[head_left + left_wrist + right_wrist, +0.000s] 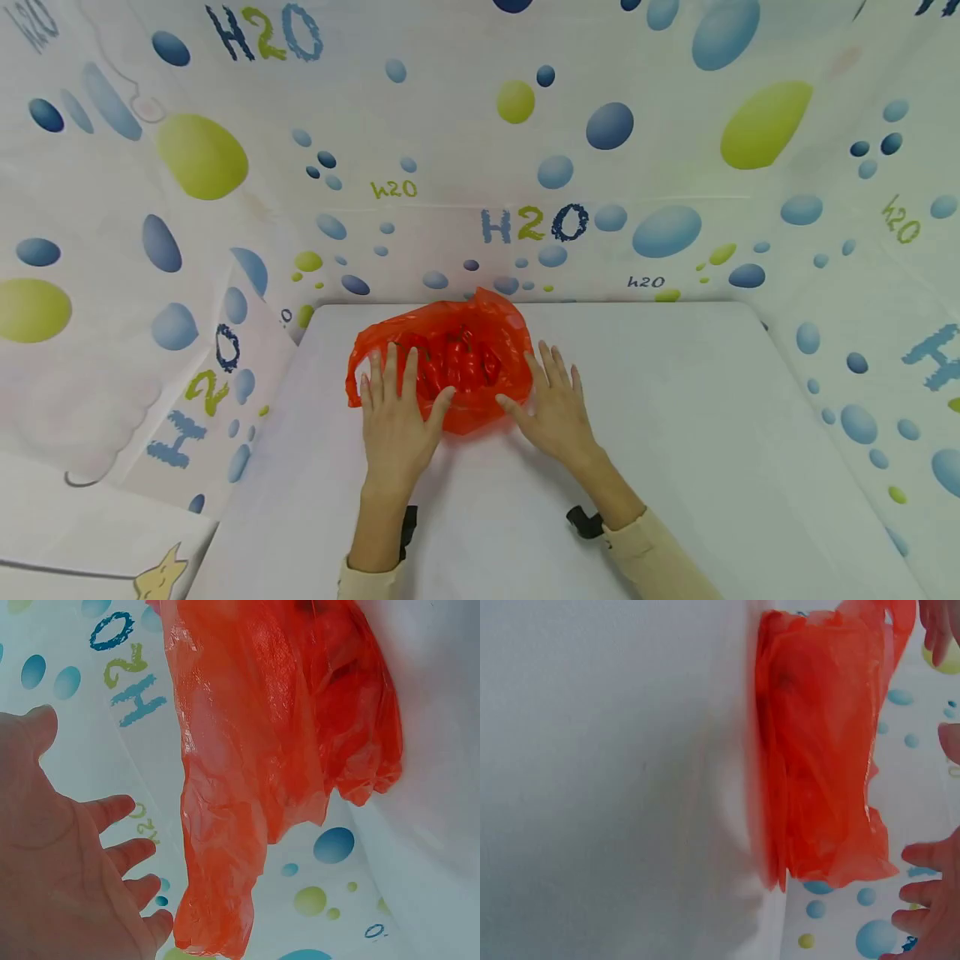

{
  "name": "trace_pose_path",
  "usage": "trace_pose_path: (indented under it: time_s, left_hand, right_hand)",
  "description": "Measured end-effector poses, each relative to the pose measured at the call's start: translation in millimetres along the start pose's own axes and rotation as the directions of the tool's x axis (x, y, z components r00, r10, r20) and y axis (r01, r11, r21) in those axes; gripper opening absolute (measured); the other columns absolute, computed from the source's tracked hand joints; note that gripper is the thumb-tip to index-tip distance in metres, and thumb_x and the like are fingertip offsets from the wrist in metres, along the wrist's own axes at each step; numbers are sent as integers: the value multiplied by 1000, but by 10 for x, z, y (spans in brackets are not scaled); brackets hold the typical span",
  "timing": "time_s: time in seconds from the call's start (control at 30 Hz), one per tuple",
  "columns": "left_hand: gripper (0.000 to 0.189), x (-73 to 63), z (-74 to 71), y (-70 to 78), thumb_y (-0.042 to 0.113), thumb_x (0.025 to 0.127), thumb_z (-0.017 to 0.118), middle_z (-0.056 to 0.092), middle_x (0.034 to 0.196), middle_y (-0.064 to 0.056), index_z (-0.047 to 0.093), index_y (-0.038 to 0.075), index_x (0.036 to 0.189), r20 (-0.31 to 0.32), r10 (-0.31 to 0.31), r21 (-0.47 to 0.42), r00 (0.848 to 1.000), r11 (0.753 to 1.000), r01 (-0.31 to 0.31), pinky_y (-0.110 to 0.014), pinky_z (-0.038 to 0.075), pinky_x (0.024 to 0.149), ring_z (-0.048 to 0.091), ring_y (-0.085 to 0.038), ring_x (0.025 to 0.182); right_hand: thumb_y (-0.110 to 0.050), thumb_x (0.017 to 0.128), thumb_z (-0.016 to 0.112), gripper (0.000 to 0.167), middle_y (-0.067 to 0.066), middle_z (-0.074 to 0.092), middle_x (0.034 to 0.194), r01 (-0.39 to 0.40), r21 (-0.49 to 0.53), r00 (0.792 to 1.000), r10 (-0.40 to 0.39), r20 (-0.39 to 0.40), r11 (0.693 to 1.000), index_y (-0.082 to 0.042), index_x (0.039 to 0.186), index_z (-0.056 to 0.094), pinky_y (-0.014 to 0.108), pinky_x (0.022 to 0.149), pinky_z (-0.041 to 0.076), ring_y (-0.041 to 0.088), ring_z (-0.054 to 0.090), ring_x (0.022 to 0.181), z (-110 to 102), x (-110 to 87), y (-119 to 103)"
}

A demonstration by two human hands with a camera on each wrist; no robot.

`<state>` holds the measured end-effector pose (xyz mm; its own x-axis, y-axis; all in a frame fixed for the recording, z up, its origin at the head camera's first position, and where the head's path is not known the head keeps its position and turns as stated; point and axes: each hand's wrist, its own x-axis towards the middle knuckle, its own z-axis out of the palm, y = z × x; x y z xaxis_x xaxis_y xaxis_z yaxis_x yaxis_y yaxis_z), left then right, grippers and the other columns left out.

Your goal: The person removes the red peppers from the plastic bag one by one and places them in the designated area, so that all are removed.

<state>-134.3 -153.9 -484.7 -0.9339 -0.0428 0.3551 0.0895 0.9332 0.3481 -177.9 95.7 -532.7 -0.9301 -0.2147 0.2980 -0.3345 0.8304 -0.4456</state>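
An open red plastic bag (pixel 468 418) lies on the white table with several glossy red peppers (pixel 470 364) inside, seen through its mouth in the head view. My left hand (pixel 397 425) is over the bag's left front, fingers straight and spread. At the bag's right edge is my right hand (pixel 558 421), its fingers also extended. Neither hand grips anything. In the left wrist view, the left hand (pixel 60 870) appears beside the crumpled bag (pixel 232 757). The right wrist view shows the bag's side (pixel 821 750) and the right hand's fingers (pixel 922 892); peppers are hidden there.
The white tabletop (pixel 660 417) extends around the bag to both sides. Behind it and at the sides hangs a white sheet (pixel 450 108) with blue and green spots and H2O lettering. A dark wrist device (pixel 585 522) sits below the right hand.
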Motion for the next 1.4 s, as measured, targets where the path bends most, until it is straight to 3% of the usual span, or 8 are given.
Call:
trace_pose_path:
  time_s: [0.3, 0.5, 0.67, 0.8, 1.03, 1.4]
  left_hand:
    - [84, 34, -32, -80, 64, 101, 50, 18, 172, -18, 30, 13, 165, -38, -31, -8, 999, 999, 31, -62, 6, 126, 6, -41, 159]
    - [85, 56, -35, -146, 65, 100, 50, 18, 172, -18, 32, 12, 164, -52, -50, -24, 997, 999, 49, -62, 4, 126, 6, -41, 160]
    - [85, 80, -41, -173, 66, 100, 50, 16, 173, -17, 32, 13, 164, -70, -57, -19, 996, 998, 56, -62, 3, 125, 4, -39, 160]
    - [85, 100, -57, -186, 64, 100, 51, 16, 172, -17, 31, 13, 164, -85, -69, -32, 994, 997, 66, -65, 5, 124, 4, -40, 160]
    - [82, 131, -84, -232, 61, 102, 50, 17, 171, -18, 27, 13, 165, -109, -143, -62, 984, 989, 137, -69, 0, 122, 0, -43, 159]
    - [83, 195, -15, -360, 53, 104, 52, 18, 169, -23, 18, 10, 166, -140, -235, -163, 962, 964, 212, -73, 5, 120, 7, -47, 156]
  right_hand:
    - [-61, 94, 66, 83, 12, 33, 166, 49, 68, 996, -43, -83, 997, -8, 155, 44, 63, 121, 26, 31, 29, 153, 84, 94, -107]
    - [-60, 93, 67, 85, 12, 35, 164, 36, 56, 998, -32, -61, 998, -7, 156, 44, 58, 122, 28, 31, 32, 152, 159, 135, -136]
    - [-60, 94, 66, 83, 13, 35, 165, 47, 73, 996, -41, -79, 996, -6, 154, 46, 55, 117, 38, 32, 35, 150, 222, 164, -138]
    - [-56, 94, 68, 78, 12, 40, 161, 69, 80, 992, -60, -108, 994, -4, 149, 51, 53, 115, 41, 30, 38, 149, 256, 193, -162]
    - [-41, 93, 74, 61, 13, 54, 147, 131, 90, 980, -115, -162, 987, -3, 138, 59, 49, 111, 47, 28, 50, 137, 301, 250, -251]
    - [-32, 93, 78, 45, 7, 65, 132, 92, 106, 993, -83, -84, 990, -9, 130, 67, 38, 100, 56, 24, 64, 121, 367, 357, -358]
